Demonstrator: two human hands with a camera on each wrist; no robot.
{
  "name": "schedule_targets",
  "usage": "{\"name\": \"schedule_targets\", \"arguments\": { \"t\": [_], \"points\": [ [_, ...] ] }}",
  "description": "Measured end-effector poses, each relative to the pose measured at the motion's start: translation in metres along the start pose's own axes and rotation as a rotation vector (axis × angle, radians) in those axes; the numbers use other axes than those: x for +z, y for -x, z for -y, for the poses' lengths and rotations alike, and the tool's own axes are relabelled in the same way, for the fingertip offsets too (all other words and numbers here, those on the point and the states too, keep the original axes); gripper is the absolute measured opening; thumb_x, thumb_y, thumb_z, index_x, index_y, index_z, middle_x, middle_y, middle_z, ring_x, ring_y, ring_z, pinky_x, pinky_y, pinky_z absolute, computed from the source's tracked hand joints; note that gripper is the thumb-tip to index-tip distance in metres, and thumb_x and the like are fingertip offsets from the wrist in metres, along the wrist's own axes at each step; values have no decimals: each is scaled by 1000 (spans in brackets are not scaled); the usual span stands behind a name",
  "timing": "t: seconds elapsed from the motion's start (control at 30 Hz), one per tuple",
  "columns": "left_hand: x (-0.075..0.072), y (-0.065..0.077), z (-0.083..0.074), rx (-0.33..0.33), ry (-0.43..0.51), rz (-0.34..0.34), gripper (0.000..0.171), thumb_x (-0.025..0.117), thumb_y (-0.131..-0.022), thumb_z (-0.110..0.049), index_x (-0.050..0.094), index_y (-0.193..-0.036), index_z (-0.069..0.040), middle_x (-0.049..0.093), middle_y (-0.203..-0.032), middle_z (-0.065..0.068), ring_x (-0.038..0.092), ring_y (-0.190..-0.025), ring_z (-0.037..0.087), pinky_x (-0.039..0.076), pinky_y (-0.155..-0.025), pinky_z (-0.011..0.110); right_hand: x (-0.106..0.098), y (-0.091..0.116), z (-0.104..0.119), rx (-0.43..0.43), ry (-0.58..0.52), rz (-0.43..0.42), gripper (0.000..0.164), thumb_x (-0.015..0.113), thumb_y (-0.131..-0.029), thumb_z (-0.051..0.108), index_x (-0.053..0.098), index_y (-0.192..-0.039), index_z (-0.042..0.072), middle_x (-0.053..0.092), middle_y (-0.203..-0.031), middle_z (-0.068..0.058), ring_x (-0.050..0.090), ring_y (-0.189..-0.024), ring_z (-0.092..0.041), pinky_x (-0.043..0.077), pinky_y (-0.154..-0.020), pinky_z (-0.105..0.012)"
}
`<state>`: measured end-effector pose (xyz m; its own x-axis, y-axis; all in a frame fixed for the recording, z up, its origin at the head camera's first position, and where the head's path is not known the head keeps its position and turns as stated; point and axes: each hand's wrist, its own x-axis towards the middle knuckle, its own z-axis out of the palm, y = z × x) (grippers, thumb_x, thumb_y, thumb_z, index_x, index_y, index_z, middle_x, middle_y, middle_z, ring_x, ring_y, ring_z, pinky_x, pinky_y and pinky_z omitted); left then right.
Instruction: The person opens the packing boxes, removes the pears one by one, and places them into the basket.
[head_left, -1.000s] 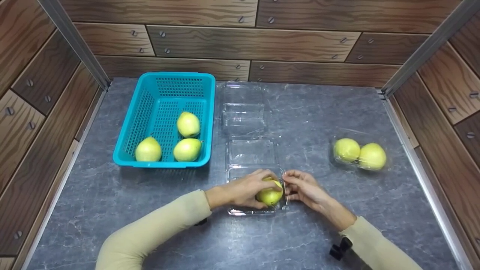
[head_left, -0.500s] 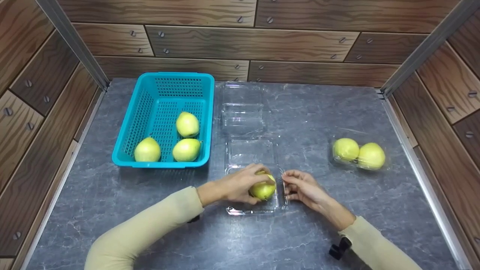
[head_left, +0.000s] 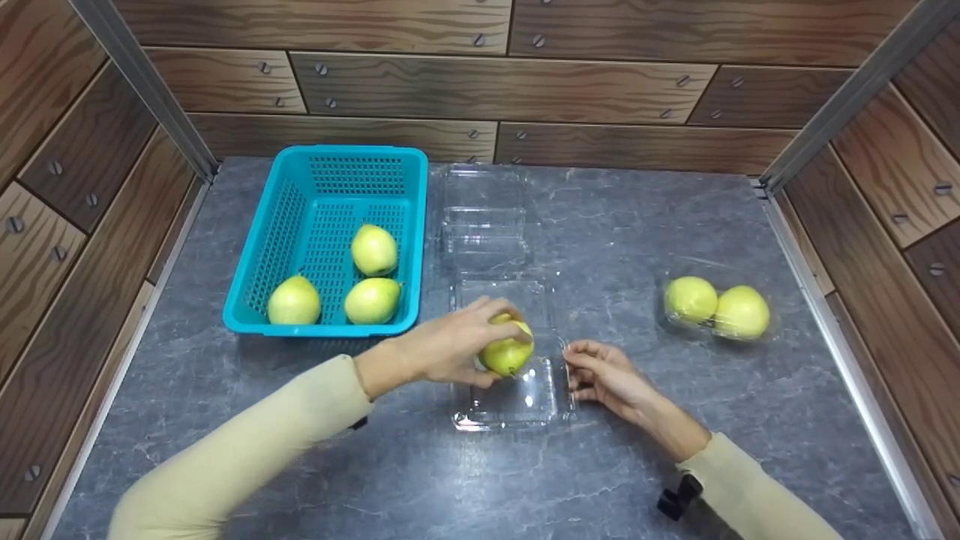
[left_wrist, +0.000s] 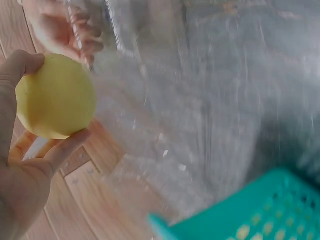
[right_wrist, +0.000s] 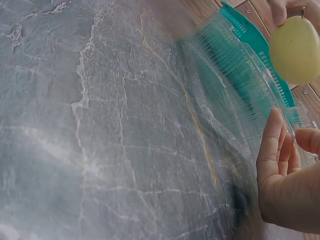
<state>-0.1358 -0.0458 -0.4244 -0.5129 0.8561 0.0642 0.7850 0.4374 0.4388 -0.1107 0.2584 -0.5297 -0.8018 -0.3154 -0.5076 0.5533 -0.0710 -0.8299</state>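
A yellow-green pear sits in the grasp of my left hand, thumb on one side and fingers round the other. It is held up over an open clear plastic clamshell container, whose lid lies unfolded toward the back. My right hand pinches the container's right rim; in the right wrist view the thumb and fingers are on either side of the thin clear wall. From the left wrist, the pear shows clear of the container, with the right hand beyond it.
On the left stands a turquoise basket with 3 pears inside. Another clear container lies behind the lid. To the right, two pears sit in a clear container. Wood-patterned walls surround the grey marbled table.
My left hand has lifted the pear out of the container's near part and carried it back and to the left. The right hand has stayed at the rim.
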Motion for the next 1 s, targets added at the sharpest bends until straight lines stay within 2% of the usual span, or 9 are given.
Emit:
{"name": "schedule_targets", "arguments": {
  "t": [0.13,0.33,0.43,0.53,0.83,0.9,1.0],
  "points": [
    [-21,9,3,-33,-32,-21,60,88,-82,-21,64,-137,-19,55,-148,12,55,-136,32,59,-108,47,0,0,0,0,4,4,18,67,-102,17,61,-116,7,65,-93,4,63,-73,-9,61,-67,-23],
    [-50,27,15,-73,-68,-114,56,89,-80,-22,67,-132,-16,59,-141,14,58,-129,34,60,-106,47,-1,1,0,4,9,2,18,66,-102,16,59,-116,7,64,-93,4,62,-73,-9,60,-66,-22],
    [-63,37,23,-112,-85,-148,56,90,-79,-22,68,-130,-16,60,-140,14,60,-128,35,61,-104,47,0,1,1,6,11,0,18,66,-103,16,59,-116,7,64,-94,4,62,-74,-9,60,-67,-22],
    [-74,48,30,-181,-91,-157,57,90,-78,-21,68,-131,-17,59,-140,14,61,-128,36,63,-100,48,0,1,1,6,14,-2,19,65,-103,16,58,-117,7,64,-94,4,63,-74,-9,59,-67,-22],
    [-95,77,60,-392,-57,-169,57,88,-82,-20,66,-134,-15,54,-144,15,56,-126,37,62,-97,54,0,2,0,9,22,-6,22,66,-102,17,59,-119,5,64,-94,4,63,-74,-10,60,-67,-23],
    [-97,83,68,-424,-46,-175,57,88,-82,-19,65,-135,-15,53,-144,15,55,-126,38,62,-97,56,-1,2,0,9,20,-5,22,67,-102,18,59,-118,5,63,-94,4,63,-74,-10,60,-67,-22],
    [-99,89,80,-436,-48,-190,57,87,-83,-20,65,-135,-13,54,-142,16,55,-126,39,61,-97,57,-1,2,0,4,19,-5,21,67,-102,18,59,-117,6,63,-94,4,63,-74,-10,60,-66,-22]
  ]
}}
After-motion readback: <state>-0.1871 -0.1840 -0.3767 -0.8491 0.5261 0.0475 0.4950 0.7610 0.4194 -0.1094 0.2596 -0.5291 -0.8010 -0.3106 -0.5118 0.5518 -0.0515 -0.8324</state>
